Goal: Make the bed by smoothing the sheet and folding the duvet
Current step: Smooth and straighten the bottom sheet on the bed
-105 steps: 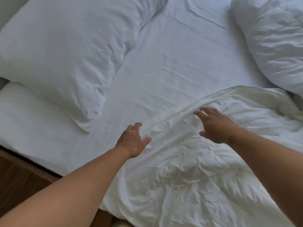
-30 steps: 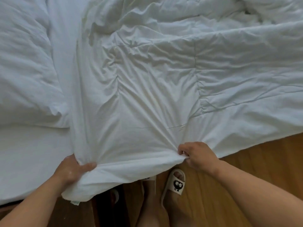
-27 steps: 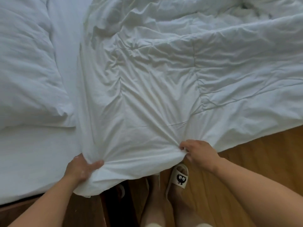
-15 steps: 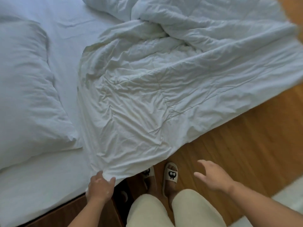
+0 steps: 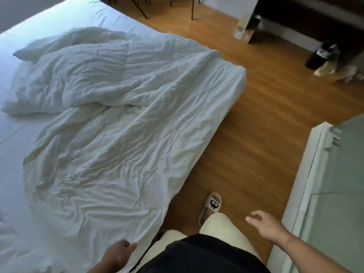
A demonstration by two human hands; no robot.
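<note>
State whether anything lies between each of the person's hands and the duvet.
The left hand touches the duvet at its near edge, nothing between. The right hand hangs open over the floor; only the person's own leg and slippered foot lie between it and the duvet.

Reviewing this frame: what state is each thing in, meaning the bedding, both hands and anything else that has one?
White crumpled duvet: unfolded, rumpled, one side overhanging.
White bed sheet: lightly creased, partly covered.
Left hand: at the duvet's near edge, grip unclear.
Right hand: open, holding nothing.

Bed [image 5: 110, 18], sheet [image 5: 11, 164], rumpled duvet [image 5: 118, 125] across it
</note>
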